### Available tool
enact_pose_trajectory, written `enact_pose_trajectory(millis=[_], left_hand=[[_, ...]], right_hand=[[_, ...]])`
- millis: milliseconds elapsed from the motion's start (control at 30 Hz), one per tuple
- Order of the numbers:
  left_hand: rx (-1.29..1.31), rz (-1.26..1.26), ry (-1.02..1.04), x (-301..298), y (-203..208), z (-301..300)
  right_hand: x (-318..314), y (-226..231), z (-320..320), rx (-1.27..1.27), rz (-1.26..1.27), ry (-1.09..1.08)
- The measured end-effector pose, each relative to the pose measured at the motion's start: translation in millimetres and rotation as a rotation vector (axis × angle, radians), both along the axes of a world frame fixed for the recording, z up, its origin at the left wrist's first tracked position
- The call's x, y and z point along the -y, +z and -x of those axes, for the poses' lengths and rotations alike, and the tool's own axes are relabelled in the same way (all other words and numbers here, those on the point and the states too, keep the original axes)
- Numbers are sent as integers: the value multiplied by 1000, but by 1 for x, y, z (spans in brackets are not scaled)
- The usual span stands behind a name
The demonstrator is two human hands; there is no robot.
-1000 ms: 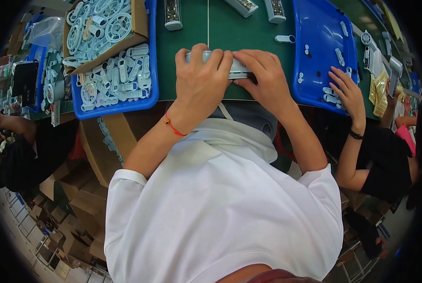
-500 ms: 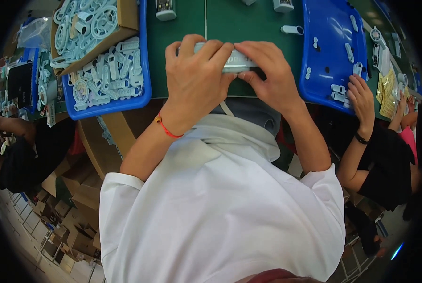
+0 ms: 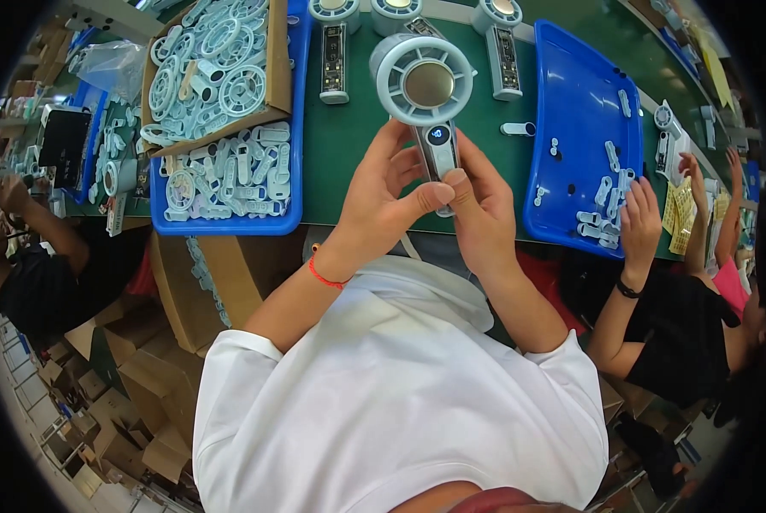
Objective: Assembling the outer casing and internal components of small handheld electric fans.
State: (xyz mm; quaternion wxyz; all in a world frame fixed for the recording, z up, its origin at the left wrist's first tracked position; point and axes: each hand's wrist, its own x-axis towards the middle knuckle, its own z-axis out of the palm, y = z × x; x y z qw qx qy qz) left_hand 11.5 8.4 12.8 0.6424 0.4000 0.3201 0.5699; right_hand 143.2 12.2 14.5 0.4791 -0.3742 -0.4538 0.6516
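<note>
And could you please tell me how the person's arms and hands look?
The left hand is bare, with a thin red beaded bracelet at the wrist; the right hand is bare too, with no bracelet visible. The sleeves are short, plain white.

cardboard boxes [image 3: 154,376], clear plastic bag [image 3: 113,70]

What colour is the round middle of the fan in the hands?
The middle of the fan looks silvery, best seen in the head view.

The fingers [image 3: 387,144] hide part of the handheld fan [image 3: 428,84]'s handle, and beyond them the upper edge crops three more fans [image 3: 334,64].
</note>
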Motion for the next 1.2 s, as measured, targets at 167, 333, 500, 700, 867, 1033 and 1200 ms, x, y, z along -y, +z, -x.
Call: enact_pose_trajectory(millis=[167, 333, 500, 700, 867, 1033, 1200], left_hand=[[-153, 69, 177, -20, 14, -6], [-501, -120, 351, -115, 37, -4], [-1157, -99, 275, -270, 42, -17], [-1545, 128, 338, -369, -8, -77], [-1410, -134, 635, -371, -19, -79], [-1013, -76, 1218, -356, -1, -77], [-1260, 491, 1385, -366, -9, -26]], right_hand=[[-11, 11, -13, 688, -543, 101], [-37, 38, -92, 1286, -566, -219], [-31, 40, -137, 1595, -234, 8], [-67, 8, -183, 1965, -273, -470], [-86, -6, -196, 1777, 13, -363], [-92, 6, -203, 1806, -237, -363], [-94, 31, -167, 1605, -264, -309]])
